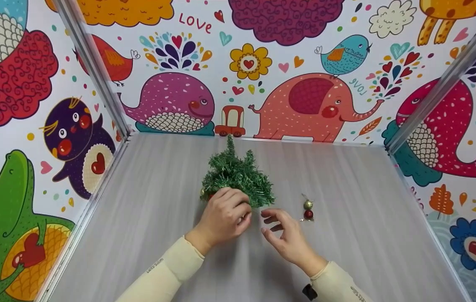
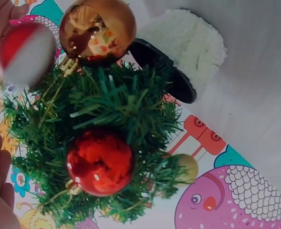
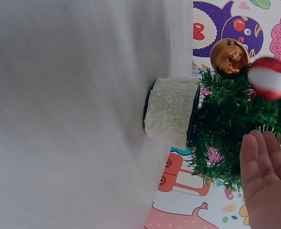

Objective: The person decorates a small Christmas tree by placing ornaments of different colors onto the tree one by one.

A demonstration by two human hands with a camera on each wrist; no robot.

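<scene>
A small green Christmas tree [image 1: 238, 176] stands in front of me, its white base [image 3: 171, 109] showing in both wrist views. My left hand [image 1: 225, 214] is at its near side, thumb and index finger drawn together. Just below those fingertips hangs a blurred red-and-white Christmas bauble [image 3: 268, 78], its cap towards them; the pinched end is hidden. A gold bauble [image 2: 98, 31] and a shiny red bauble [image 2: 101, 162] hang on the branches. To the right, my right hand [image 1: 290, 239] holds nothing, its fingers [image 3: 262, 148] loosely extended beside the tree.
Right of the tree, a small gold bauble [image 1: 308, 204] and a dark red bauble [image 1: 308, 214] lie together on the grey wood-grain table [image 1: 359, 251]. Printed panels with cartoon animals and metal corner posts [image 1: 95, 67] enclose the back and sides.
</scene>
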